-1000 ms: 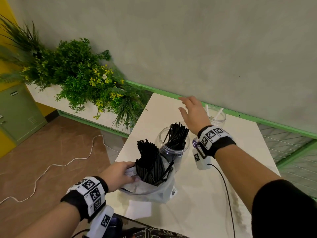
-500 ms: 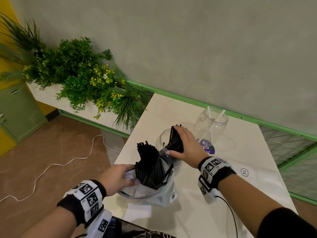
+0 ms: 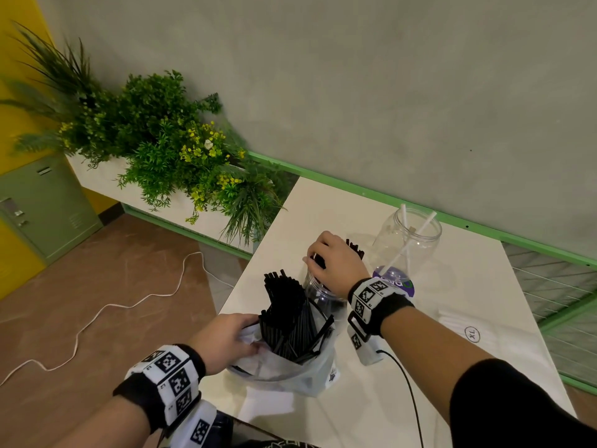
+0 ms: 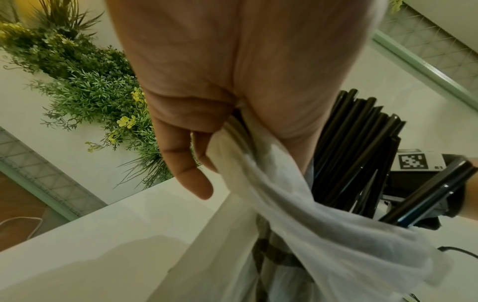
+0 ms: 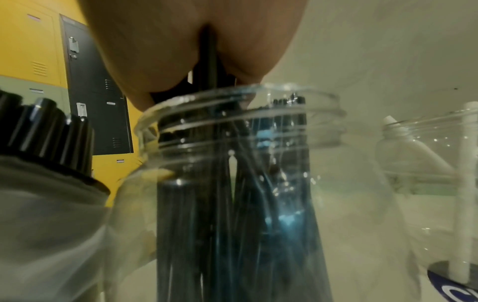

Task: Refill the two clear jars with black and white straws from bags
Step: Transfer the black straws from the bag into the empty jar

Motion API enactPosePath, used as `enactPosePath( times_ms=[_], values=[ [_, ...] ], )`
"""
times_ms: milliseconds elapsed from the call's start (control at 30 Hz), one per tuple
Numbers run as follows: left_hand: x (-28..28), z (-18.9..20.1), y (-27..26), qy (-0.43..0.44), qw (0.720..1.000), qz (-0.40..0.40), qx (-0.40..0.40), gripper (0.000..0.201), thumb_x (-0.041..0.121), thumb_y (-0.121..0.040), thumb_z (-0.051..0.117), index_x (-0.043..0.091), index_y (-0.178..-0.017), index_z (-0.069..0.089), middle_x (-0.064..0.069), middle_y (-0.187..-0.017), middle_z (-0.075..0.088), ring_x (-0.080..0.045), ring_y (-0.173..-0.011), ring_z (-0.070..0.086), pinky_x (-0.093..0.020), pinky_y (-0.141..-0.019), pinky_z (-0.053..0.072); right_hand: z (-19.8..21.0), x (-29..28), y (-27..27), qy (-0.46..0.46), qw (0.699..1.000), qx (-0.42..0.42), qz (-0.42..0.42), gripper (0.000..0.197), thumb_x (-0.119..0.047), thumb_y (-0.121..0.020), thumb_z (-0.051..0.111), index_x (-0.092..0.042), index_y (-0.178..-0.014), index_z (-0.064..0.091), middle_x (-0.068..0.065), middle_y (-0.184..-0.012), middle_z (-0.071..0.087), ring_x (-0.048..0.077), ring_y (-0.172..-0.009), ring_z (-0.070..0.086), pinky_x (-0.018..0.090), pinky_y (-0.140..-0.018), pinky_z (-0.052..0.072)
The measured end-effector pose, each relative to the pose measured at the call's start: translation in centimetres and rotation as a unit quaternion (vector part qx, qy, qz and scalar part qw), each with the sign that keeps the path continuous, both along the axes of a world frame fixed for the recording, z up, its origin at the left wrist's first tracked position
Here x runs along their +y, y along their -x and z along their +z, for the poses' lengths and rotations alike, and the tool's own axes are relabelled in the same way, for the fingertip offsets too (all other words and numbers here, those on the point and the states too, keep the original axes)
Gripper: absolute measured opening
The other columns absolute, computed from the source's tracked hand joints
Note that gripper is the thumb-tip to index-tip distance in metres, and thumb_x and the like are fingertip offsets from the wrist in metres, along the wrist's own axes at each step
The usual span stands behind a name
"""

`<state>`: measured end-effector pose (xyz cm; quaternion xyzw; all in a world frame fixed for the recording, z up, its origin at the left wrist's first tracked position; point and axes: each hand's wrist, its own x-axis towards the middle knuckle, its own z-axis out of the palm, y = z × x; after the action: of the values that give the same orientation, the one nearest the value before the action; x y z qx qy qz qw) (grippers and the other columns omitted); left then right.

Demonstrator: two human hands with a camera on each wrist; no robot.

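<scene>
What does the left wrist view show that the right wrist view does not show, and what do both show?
Only the left wrist view: the left hand gripping the white plastic bag, and the plants.

Only the right wrist view: the right hand over the nearer clear jar, the second jar holding white straws, and lockers.

Both: black straws and the white table.

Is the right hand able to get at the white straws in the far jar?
Probably yes. The far jar is open on top, just beyond the right hand, and nothing stands between; but that hand grips black straws first.
</scene>
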<state>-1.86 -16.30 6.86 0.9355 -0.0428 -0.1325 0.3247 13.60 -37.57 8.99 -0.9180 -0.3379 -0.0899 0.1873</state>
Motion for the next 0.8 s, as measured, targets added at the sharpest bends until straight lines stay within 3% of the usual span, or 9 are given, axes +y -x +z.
enactPosePath(
  times_ms=[167,300,367,467,600,667,800],
  values=[
    [0.1,0.0,-0.2,0.014,1.0,-0.003,0.005,0.023,0.031,-0.082,0.068,0.023,-0.103,0.064,0.01,-0.09,0.066,-0.009,-0.084,0.06,-0.02,-0.068,0.042,0.0,-0.1,0.4,0.069,0.993,-0.049,0.08,0.025,-0.041,-0.09,0.058,-0.017,-0.092,0.064,0.0,-0.091,0.057,0.021,-0.082,0.05,0.032,-0.069,0.045],
    [0.2,0.1,-0.2,0.007,1.0,-0.01,0.006,0.012,0.031,-0.082,0.069,0.03,-0.09,0.06,0.018,-0.079,0.057,-0.004,-0.075,0.056,-0.012,-0.059,0.038,0.5,-0.7,0.0,0.112,0.989,-0.024,0.092,0.033,-0.046,-0.085,0.061,-0.018,-0.102,0.06,0.0,-0.1,0.056,0.021,-0.09,0.048,0.033,-0.069,0.045],
    [0.1,0.2,-0.3,0.01,1.0,-0.013,0.005,0.021,0.032,-0.082,0.069,0.041,-0.08,0.05,0.022,-0.073,0.053,0.005,-0.068,0.05,-0.011,-0.059,0.038,0.5,-0.6,-0.1,0.111,0.988,-0.028,0.101,0.025,-0.037,-0.088,0.062,-0.015,-0.099,0.061,0.003,-0.099,0.056,0.023,-0.089,0.049,0.037,-0.068,0.048],
    [0.0,0.6,-0.4,0.009,1.0,-0.016,0.011,0.029,0.032,-0.082,0.069,0.045,-0.076,0.045,0.023,-0.072,0.052,0.009,-0.066,0.048,-0.01,-0.059,0.037,0.4,-0.1,-0.4,0.067,0.99,-0.033,0.118,0.01,-0.016,-0.09,0.061,-0.007,-0.087,0.061,0.009,-0.087,0.057,0.029,-0.076,0.053,0.043,-0.067,0.05],
    [0.1,0.9,-0.4,0.005,1.0,-0.014,0.011,0.034,0.03,-0.082,0.069,0.045,-0.069,0.042,0.021,-0.066,0.051,0.013,-0.062,0.049,-0.01,-0.058,0.037,2.4,0.8,-2.4,0.019,0.997,-0.001,0.07,0.01,-0.012,-0.091,0.06,-0.003,-0.09,0.062,0.012,-0.091,0.057,0.03,-0.081,0.055,0.038,-0.073,0.046],
    [0.2,1.0,-0.4,-0.004,1.0,-0.014,0.011,0.034,0.032,-0.083,0.069,0.044,-0.067,0.041,0.019,-0.065,0.05,0.008,-0.061,0.049,-0.012,-0.057,0.036,3.6,0.7,-3.9,0.005,0.999,0.022,0.026,0.014,-0.017,-0.093,0.059,-0.004,-0.094,0.062,0.011,-0.095,0.056,0.028,-0.087,0.055,0.036,-0.078,0.044],
    [0.5,0.9,-0.5,0.0,1.0,-0.016,0.019,0.029,0.035,-0.082,0.069,0.041,-0.069,0.044,0.018,-0.067,0.051,0.005,-0.062,0.047,-0.014,-0.058,0.036,4.5,-0.1,-6.3,0.084,0.995,0.035,-0.042,0.021,-0.032,-0.094,0.058,-0.013,-0.099,0.063,0.007,-0.102,0.057,0.027,-0.1,0.05,0.037,-0.087,0.041]
  ],
)
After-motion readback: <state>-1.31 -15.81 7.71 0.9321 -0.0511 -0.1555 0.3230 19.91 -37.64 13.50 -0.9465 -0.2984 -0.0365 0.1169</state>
